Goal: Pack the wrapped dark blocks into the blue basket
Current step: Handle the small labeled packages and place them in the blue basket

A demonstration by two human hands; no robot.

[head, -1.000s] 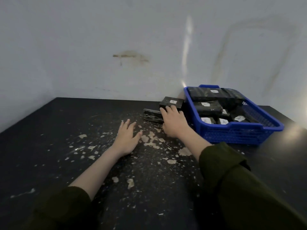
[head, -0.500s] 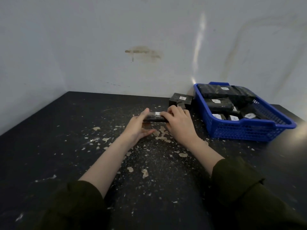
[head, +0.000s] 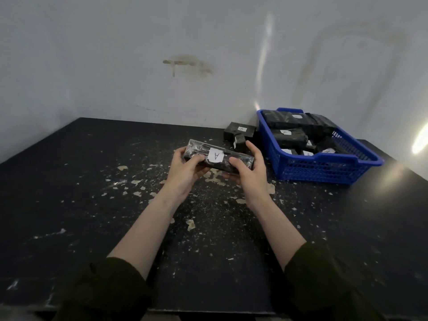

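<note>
We see the left hand [head: 185, 169] and right hand [head: 249, 169] gripping the ends of one wrapped dark block [head: 217, 158], lifted above the table [head: 69, 181], left of the blue basket [head: 324, 169]. More wrapped blocks [head: 287, 134] fill the basket; two [head: 239, 133] lie beside it.

Basket [head: 324, 159] is sitting far right on the table [head: 69, 181], packed blocks [head: 288, 135] lying inside. Loose blocks [head: 239, 130] are sitting just left of it, held block [head: 196, 149] hanging in front between left hand [head: 185, 172] and right hand [head: 251, 172].
</note>
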